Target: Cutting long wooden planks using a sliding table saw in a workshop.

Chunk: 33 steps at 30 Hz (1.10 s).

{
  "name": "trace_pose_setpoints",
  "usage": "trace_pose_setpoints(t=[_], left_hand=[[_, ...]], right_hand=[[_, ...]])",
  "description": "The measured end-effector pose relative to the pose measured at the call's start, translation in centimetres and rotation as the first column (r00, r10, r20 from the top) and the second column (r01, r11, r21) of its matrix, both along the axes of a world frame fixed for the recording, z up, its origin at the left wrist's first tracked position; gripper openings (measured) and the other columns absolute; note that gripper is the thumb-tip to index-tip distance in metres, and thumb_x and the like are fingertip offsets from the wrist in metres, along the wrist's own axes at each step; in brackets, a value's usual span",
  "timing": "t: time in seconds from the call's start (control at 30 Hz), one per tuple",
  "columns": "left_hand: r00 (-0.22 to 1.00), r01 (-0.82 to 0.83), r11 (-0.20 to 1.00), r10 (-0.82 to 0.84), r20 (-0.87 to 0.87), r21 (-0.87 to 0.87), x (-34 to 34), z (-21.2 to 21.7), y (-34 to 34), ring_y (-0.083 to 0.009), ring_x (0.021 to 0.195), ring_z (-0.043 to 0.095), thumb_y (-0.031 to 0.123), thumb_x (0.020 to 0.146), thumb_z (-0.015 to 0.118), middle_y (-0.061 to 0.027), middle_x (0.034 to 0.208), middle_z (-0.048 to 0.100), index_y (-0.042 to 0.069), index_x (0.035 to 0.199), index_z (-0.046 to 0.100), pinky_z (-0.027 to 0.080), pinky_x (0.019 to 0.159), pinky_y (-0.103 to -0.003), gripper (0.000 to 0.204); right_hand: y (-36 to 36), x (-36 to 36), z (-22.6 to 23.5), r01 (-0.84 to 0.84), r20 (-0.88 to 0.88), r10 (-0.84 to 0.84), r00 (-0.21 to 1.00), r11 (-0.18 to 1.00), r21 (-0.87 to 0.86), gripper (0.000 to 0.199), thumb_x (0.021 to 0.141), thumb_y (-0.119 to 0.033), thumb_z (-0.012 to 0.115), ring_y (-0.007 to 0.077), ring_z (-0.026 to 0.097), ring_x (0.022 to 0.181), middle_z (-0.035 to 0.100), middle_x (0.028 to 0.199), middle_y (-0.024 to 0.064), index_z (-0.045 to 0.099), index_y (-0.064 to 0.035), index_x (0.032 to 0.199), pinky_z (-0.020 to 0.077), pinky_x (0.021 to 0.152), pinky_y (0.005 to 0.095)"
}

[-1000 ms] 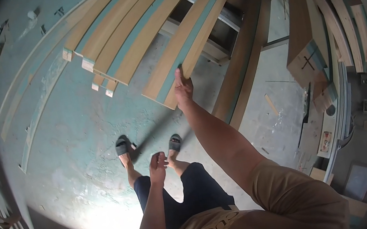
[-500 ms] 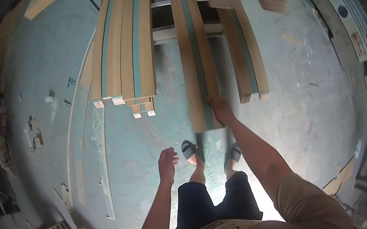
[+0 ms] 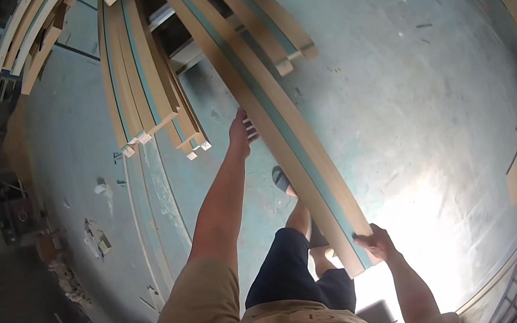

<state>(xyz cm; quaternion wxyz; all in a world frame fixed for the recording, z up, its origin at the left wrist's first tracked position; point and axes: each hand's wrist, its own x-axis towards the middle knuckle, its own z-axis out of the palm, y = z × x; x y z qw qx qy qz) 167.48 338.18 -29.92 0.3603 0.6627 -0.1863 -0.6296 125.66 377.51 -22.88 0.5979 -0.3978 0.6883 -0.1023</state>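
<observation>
"Where is your long board (image 3: 275, 117)?"

"It slants in front of you, between the left pile (image 3: 128, 80) and the right boards (image 3: 250, 14). Its far end goes out of sight."

"Why use both hands?"

"Your right hand (image 3: 378, 244) grips the near end, thumb on top, likely to steer. Your left hand (image 3: 240, 133) is at the left edge, farther up, fingers apart, maybe to stop wobbling. I can't tell if it holds any weight."
</observation>
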Motion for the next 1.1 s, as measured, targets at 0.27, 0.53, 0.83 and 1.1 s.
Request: trace_pose_setpoints(t=[0.27,0.53,0.83,1.1], left_hand=[[0.963,-0.035,0.988,-0.007,-0.271,-0.153,-6.1,0.5,7.8,-0.0307,0.144,0.06,0.069,0.113,0.051,-0.0097,0.162,0.06,0.013,0.167,0.049,0.049,0.119,-0.049,0.078],[0.926,-0.029,0.997,0.003,-0.377,-0.064,-13.6,5.2,15.6,-0.0347,0.148,0.057,0.079,0.111,0.038,-0.0168,0.163,0.057,0.009,0.171,0.038,0.048,0.123,-0.052,0.092],[0.885,-0.024,0.974,0.126,-0.447,0.227,-21.5,14.6,28.9,-0.0353,0.145,0.058,0.087,0.106,0.037,-0.0182,0.161,0.056,0.007,0.168,0.041,0.05,0.119,-0.054,0.101],[0.841,0.038,0.996,0.012,-0.542,0.081,-17.7,16.6,21.0,-0.0291,0.148,0.055,0.087,0.107,0.031,-0.0084,0.162,0.057,0.018,0.171,0.042,0.048,0.121,-0.051,0.095]], right_hand=[[28.1,-11.9,4.3,-0.125,-0.268,0.195,0.943,0.958,0.258,0.054,0.114,-0.048,0.055,0.0419,0.077,0.103,0.078,0.111,0.0262,0.074,0.002,0.12,0.0583,0.093,0.0503],[48.4,-19.0,7.5,0.135,-0.363,-0.08,0.928,0.982,0.129,0.065,0.113,-0.057,0.058,0.0301,0.061,0.076,0.067,0.079,0.0196,0.067,0.002,0.087,0.0519,0.079,0.0487],[13.6,-10.3,13.4,0.043,0.021,-0.046,0.999,0.991,0.126,0.062,0.097,-0.056,0.081,0.0335,0.077,0.098,0.079,0.104,0.0223,0.077,0.0025,0.117,0.0573,0.088,0.0461],[12.8,-10.9,24.7,0.043,-0.198,0.04,0.979,0.916,0.399,0.068,0.09,-0.057,0.084,0.03,0.078,0.09,0.08,0.099,0.0193,0.078,0.006,0.115,0.0579,0.082,0.0418]])
